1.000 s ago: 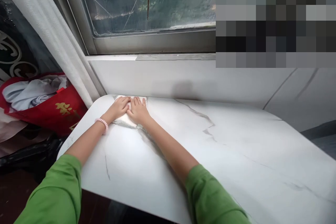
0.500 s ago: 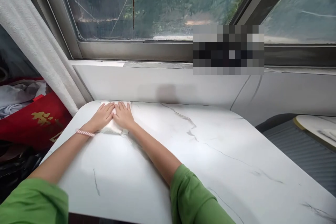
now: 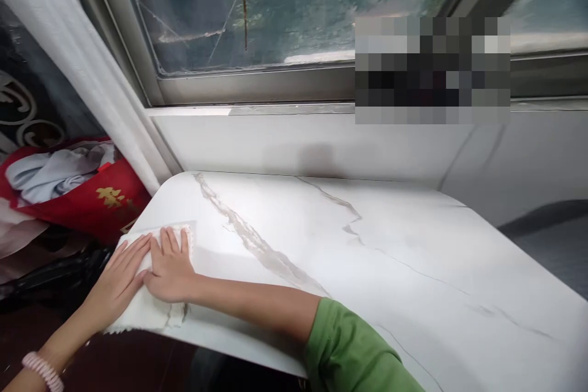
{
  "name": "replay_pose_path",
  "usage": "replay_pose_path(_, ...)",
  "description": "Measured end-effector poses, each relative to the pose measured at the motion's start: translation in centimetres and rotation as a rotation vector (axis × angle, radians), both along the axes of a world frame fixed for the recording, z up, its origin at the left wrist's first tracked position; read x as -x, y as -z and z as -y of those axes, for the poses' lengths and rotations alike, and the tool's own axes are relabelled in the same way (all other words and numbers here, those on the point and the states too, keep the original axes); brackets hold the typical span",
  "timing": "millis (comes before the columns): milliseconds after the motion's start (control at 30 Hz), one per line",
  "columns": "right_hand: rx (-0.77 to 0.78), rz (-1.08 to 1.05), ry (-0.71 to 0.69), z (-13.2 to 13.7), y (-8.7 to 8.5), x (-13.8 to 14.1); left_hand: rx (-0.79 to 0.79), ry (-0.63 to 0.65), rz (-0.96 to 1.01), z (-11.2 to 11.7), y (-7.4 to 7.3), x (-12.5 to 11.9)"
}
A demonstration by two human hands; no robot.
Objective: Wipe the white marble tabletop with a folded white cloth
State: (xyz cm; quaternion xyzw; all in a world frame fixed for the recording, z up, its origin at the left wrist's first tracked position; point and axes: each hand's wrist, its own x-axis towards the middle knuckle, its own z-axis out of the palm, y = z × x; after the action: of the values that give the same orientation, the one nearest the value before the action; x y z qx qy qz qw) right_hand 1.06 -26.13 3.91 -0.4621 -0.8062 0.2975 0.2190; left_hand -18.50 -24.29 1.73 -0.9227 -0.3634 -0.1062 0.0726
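Note:
A white cloth (image 3: 158,312) lies flat over the left front edge of the white marble-patterned table (image 3: 390,220). My left hand (image 3: 120,282) rests on the cloth's left part with fingers stretched out. Close beside it, my right hand (image 3: 172,266) presses on the cloth with its fingers straight and slightly spread. The two thumbs meet near the middle. Part of the cloth hangs past the table edge, and its center is hidden under my hands.
A red bag (image 3: 87,208) stuffed with light clothes stands left of the table, beside a white curtain (image 3: 87,67). The window (image 3: 257,89) and white wall (image 3: 220,141) border the far side. A grey ribbed surface (image 3: 555,245) lies at the right.
Both hands have drawn the cloth from the far left corner back toward the near left edge. A brown vein on the tabletop now shows. The view has shifted slightly.

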Motion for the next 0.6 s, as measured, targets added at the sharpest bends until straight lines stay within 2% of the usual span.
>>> replay_pose_path(133,0.003,-0.025,0.012,0.4,0.3,0.5,0.105,-0.074,0.018,0.9,-1.1,-0.4)
replay_pose_path(300,-0.007,-0.016,0.076,-1.3,1.1,1.6,0.244,-0.055,0.081,-1.7,-2.0,-0.5)
replay_pose_path(433,-0.11,0.048,0.211,-4.4,1.9,1.7,0.254,-0.001,0.12,-6.0,-1.5,-1.4)
replay_pose_path(533,-0.238,0.132,0.291,-8.1,2.7,0.4,0.26,0.005,0.115,-10.5,-0.9,-3.7)
replay_pose_path(600,-0.271,0.192,0.321,-11.1,3.1,-0.9,0.258,0.002,0.12,-13.9,-0.5,-5.6)
